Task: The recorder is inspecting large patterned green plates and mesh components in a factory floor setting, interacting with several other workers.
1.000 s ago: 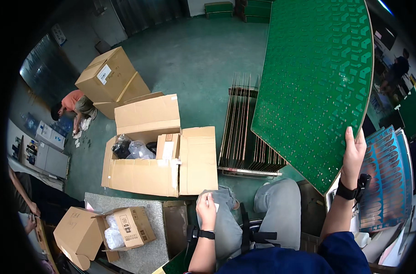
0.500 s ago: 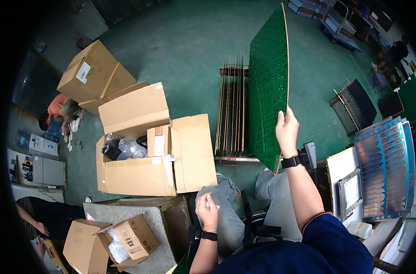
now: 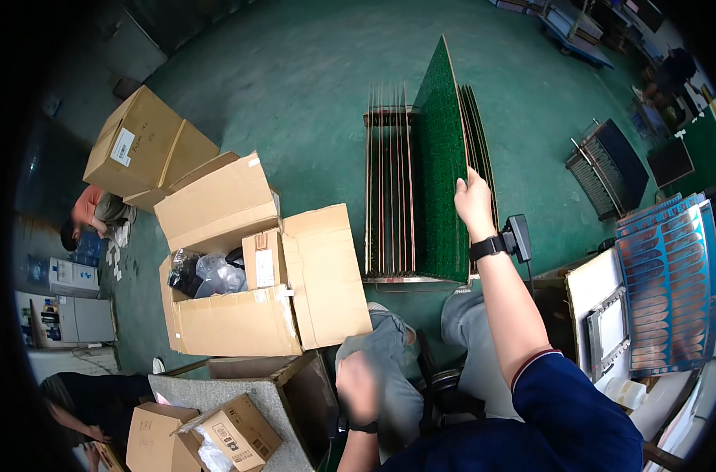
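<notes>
A large green circuit board panel [image 3: 440, 157] stands upright on edge at the rack [image 3: 389, 119], its lower edge down among the slots. My right hand [image 3: 473, 206] is closed on the panel's right edge, thumb on the green face. More thin panels [image 3: 389, 189] stand in the rack on the left, seen edge-on, with others [image 3: 482, 149] to the right of the green panel. Over my left thigh, my left hand [image 3: 359, 387] is smeared by motion, so its fingers cannot be made out.
An open cardboard box [image 3: 236, 318] with plastic bags stands left of the rack; a taller carton [image 3: 141, 145] is behind it. A smaller box [image 3: 236, 433] lies on a grey-topped table [image 3: 255, 393]. Blue patterned sheets [image 3: 660, 287] lean at right. Two people are at the left.
My right hand has brought the green panel down and slightly left into the rack. My left hand has moved slightly down and is now blurred. The view has shifted a little.
</notes>
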Demonstrator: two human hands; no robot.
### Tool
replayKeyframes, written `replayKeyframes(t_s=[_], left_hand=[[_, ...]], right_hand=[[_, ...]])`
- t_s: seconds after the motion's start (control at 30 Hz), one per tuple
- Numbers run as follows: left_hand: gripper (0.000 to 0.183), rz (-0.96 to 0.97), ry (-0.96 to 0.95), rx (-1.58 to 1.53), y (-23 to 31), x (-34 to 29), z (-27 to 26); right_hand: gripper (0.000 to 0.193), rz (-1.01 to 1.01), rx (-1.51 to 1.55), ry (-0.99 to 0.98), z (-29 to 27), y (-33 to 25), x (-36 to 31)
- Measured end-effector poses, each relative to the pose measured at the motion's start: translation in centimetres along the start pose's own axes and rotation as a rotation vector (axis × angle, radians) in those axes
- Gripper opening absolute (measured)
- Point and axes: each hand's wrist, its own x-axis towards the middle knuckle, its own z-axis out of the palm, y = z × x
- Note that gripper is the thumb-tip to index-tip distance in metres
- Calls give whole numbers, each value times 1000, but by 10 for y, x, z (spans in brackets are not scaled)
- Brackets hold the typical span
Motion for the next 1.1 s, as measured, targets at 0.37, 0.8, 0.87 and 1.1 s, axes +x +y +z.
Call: replayKeyframes(t_s=[0.37, 0.8, 0.87, 1.1], left_hand=[[12, -6, 16, 63, -2, -2, -2], [11, -38, -37, 77, 1, 0, 3], [11, -85, -43, 71, 3, 1, 2], [10, -45, -17, 57, -1, 1, 0]], right_hand=[[41, 291, -246, -248, 77, 23, 13], [41, -361, -509, -219, 104, 92, -50], [40, -358, -544, -217, 102, 95, -49], [38, -324, -611, -195, 114, 97, -48]])
